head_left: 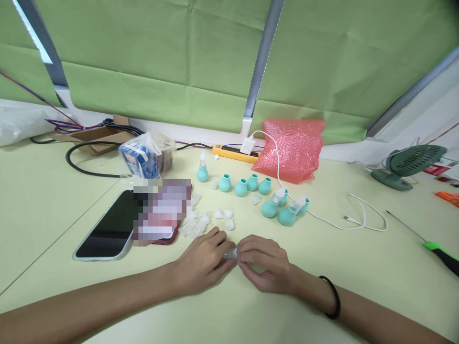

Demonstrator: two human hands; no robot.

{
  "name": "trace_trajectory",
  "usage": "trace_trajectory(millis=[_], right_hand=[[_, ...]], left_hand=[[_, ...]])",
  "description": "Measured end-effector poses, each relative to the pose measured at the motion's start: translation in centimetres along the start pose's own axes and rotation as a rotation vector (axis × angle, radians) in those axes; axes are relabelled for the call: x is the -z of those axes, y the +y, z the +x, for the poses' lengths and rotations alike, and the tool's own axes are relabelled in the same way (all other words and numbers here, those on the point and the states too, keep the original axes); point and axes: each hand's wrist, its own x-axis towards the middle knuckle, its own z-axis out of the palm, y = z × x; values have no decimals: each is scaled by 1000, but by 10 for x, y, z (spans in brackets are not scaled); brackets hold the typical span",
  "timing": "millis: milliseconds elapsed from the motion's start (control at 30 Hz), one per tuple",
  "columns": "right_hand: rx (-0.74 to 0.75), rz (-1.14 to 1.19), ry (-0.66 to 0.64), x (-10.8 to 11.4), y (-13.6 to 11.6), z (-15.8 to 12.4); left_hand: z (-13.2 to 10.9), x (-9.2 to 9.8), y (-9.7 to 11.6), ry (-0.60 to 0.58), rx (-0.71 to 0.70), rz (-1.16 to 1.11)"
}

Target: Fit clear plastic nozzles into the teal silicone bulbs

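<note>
Between the fingertips of both hands is a small translucent plastic piece [230, 253], partly hidden by the fingers. My left hand [201, 263] pinches it from the left, and my right hand [267, 263] closes on it from the right. Just beyond the left hand lie loose white tips [229, 223] and a heap of clear plastic tubes [195, 225]. Several teal bulbs [224, 183] stand farther back. One teal bulb [202, 173] at the left has a clear tip upright in it. Two teal bulbs [287, 216] at the right have translucent pieces at their mouths.
Two phones, one black-screened [109, 229] and one red-cased [175, 237], lie left of the hands. A yellow power strip [233, 153], red bubble-wrap bag [294, 150] and bagged blue packet [139, 157] sit behind. Rightward are a white cable [364, 215], screwdriver [435, 248] and green fan [412, 162].
</note>
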Motion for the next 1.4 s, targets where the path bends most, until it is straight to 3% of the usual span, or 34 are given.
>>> trace_trajectory(millis=[533, 833, 1033, 1200, 1400], right_hand=[[-51, 12, -18, 1, -4, 5], [-32, -81, 35, 12, 12, -10], [-47, -85, 128, 35, 14, -19], [-112, -29, 209, 39, 14, -19], [-183, 36, 184, 34, 11, -22]], left_hand=[[0, -3, 0, -15, -11, 34], [25, -12, 15, 2, 0, 110], [48, -19, 21, 122, 49, -248], [51, -23, 20, 265, 200, -648], [49, -22, 18, 298, 175, -732]])
